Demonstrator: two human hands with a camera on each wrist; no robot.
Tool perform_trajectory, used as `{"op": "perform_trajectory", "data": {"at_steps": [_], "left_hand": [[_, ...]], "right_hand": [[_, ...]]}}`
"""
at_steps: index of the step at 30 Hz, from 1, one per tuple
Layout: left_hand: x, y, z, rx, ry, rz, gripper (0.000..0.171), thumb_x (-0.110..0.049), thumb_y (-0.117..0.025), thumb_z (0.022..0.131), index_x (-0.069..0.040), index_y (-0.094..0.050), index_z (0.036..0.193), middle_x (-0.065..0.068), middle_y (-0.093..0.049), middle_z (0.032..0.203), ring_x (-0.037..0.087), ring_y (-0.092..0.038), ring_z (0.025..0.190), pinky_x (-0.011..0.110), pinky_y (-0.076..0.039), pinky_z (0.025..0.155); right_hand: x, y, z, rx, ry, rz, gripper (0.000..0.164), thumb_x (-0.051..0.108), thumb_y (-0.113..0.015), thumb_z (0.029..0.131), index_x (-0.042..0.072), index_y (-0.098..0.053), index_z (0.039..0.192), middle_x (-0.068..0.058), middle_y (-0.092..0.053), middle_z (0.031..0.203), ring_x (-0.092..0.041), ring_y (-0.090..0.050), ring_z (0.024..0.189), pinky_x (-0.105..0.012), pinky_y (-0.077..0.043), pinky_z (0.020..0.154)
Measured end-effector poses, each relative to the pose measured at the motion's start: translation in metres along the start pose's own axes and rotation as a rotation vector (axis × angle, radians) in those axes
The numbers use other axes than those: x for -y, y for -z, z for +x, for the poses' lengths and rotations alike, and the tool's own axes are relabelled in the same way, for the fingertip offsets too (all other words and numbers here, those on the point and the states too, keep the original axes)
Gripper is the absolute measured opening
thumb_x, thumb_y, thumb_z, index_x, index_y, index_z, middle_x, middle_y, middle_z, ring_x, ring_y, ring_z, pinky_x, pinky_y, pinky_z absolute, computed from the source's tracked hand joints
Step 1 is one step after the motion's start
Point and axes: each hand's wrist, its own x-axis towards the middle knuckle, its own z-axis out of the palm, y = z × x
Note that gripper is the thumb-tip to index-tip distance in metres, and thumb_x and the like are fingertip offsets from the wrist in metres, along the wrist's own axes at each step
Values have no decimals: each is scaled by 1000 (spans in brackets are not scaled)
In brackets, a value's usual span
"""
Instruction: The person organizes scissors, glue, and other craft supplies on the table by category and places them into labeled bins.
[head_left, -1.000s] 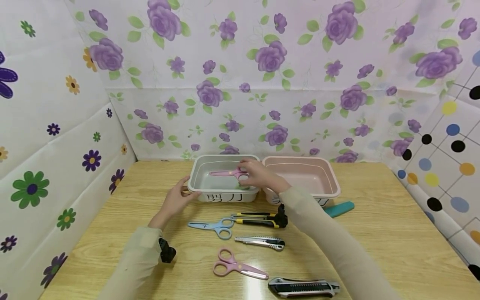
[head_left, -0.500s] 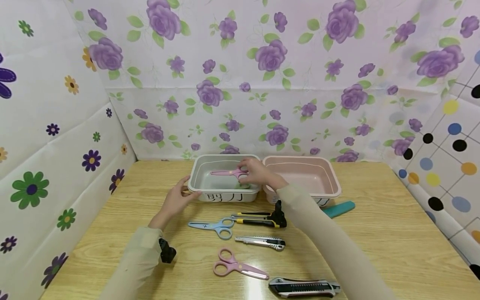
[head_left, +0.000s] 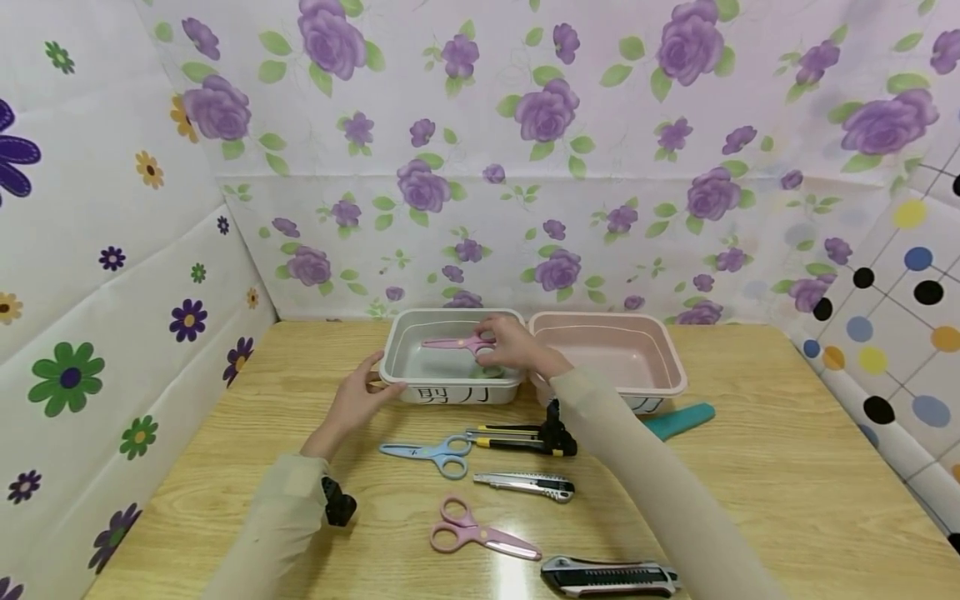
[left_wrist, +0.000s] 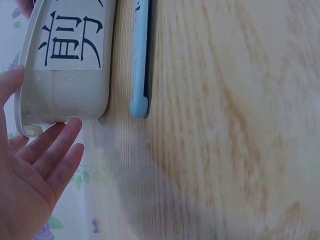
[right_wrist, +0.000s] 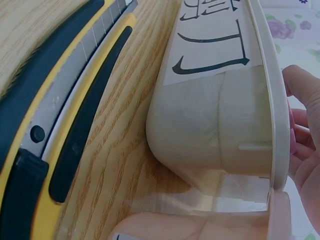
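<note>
My right hand point(head_left: 506, 343) reaches over the front rim of a grey bin point(head_left: 457, 393) and pinches the handles of pink scissors point(head_left: 448, 342). The blades point left inside the bin. Something greenish point(head_left: 487, 372) lies under that hand, mostly hidden. At the bin's left end, my left hand point(head_left: 358, 400) holds the corner. In the left wrist view, its thumb point(left_wrist: 12, 82) is on the rim and its fingers are against the end wall. Dark characters on a white label mark the bin's front. Only part of the pink scissors shows past the rim in the right wrist view.
A pink bin point(head_left: 609, 354) adjoins on the right, with a teal object point(head_left: 681, 421) before it. In front lie blue scissors point(head_left: 427, 452), a yellow-black utility knife point(head_left: 506, 439), a silver utility knife point(head_left: 525, 484), more pink scissors point(head_left: 480, 533) and a black-silver utility knife point(head_left: 607, 577).
The head view has shifted very slightly. Both hands, the pink scissors and the bins keep nearly the same places.
</note>
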Motion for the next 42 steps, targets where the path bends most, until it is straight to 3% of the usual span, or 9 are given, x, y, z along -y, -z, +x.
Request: {"op": "perform_trajectory", "data": {"at_steps": [11, 20, 29, 35, 42], "left_hand": [[-3, -1, 1, 3, -1, 1, 78, -39, -65, 83, -9, -25, 143, 24, -55, 120, 32, -62, 95, 44, -50, 80], [-3, -1, 2, 0, 16, 22, 79, -39, -64, 83, -7, -24, 143, 24, -55, 119, 31, -62, 95, 43, -50, 80], [-2, 0, 2, -3, 23, 12, 78, -38, -65, 83, -8, -25, 143, 24, -56, 117, 31, -62, 94, 41, -51, 77], [-2, 1, 0, -10, 18, 20, 77, -37, -65, 83, -7, -25, 143, 24, -56, 117, 31, -63, 93, 42, -51, 77], [0, -1, 0, -4, 20, 12, 76, -35, -65, 84, -8, -26, 143, 24, -55, 118, 30, -63, 93, 43, -50, 79]], "right_hand": [[2, 0, 4, 12, -17, 48, 47, 14, -69, 76, -8, -57, 116, -16, -57, 116, -28, -58, 103, -32, -49, 83], [1, -8, 11, 29, 14, -27, 37, 17, -69, 75, -1, -63, 107, -13, -60, 112, -22, -57, 95, -31, -47, 81], [2, -13, 14, 35, 16, -40, 34, 16, -68, 77, -2, -63, 106, -13, -59, 110, -23, -57, 93, -34, -47, 80], [2, -15, 13, 35, 16, -33, 39, 13, -68, 76, -5, -61, 109, -16, -59, 110, -27, -56, 99, -35, -46, 85], [-1, -16, 12, 21, 29, -40, 45, 11, -69, 71, -9, -60, 110, -15, -60, 102, -23, -56, 85, -31, -48, 76]]}}
